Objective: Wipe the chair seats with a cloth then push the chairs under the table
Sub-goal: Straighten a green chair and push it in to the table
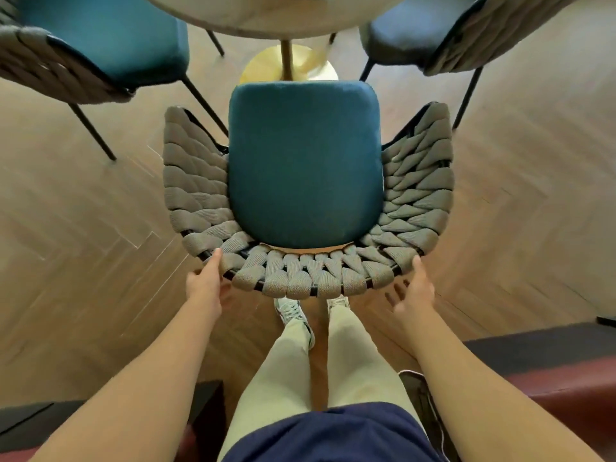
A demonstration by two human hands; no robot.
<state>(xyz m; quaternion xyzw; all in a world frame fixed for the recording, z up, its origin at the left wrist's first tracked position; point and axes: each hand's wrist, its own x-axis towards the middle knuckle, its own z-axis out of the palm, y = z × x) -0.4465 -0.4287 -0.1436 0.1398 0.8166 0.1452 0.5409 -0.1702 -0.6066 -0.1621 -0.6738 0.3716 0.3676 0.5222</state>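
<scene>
The left hand (205, 283) rests its thumb on top of the near-left rim of the woven grey backrest (293, 275) with its fingers going under the edge, though whether they curl round it cannot be told, while the right hand (411, 288) is at the near-right rim with fingers spread and relaxed, thumb touching the weave. Between them the chair's blue seat (305, 161) points away toward the round table (266, 15), its far edge near the gold pedestal base (293, 68) but not under the top. Two more blue-seated chairs, far left (100, 38) and far right (416, 31), are tucked partly under the table on the wooden herringbone floor (520, 181).
</scene>
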